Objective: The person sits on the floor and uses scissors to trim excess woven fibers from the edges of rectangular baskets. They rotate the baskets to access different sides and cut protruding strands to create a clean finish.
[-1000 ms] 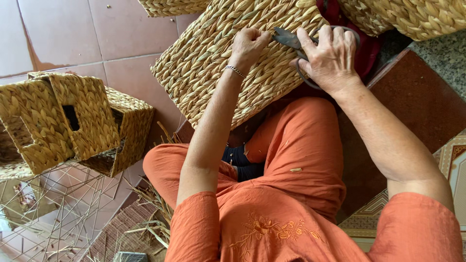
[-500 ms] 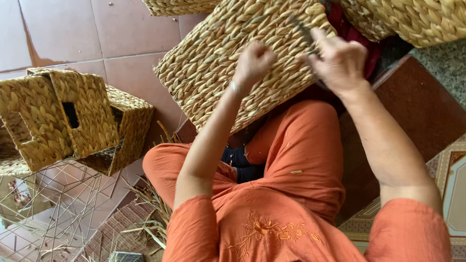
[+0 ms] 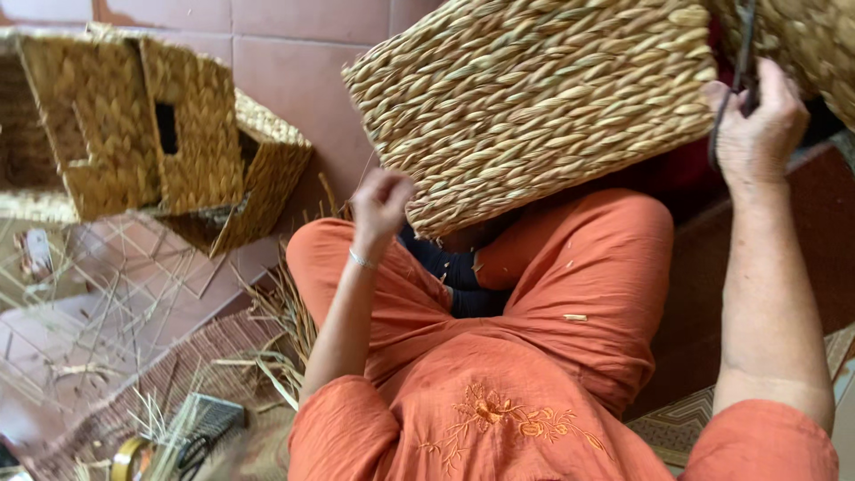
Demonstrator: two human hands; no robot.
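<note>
We rest the large rectangular basket of woven straw-coloured fibre (image 3: pixel 534 107) on our orange-trousered lap, tilted. Our right hand (image 3: pixel 757 125) is closed around dark metal scissors (image 3: pixel 739 62) at the basket's far right edge. Our left hand (image 3: pixel 381 203) is curled, fingers together, just beside the basket's lower left corner; we cannot tell whether it pinches a strand. Further left of that hand sit smaller woven baskets (image 3: pixel 151 134).

Tiled floor (image 3: pixel 294 71) w/ two woven baskets (image 3: pixel 134 134), loose straw (image 3: pixel 276 312), wire frames (image 3: pixel 107 294), woven mat (image 3: pixel 178 374).
</note>
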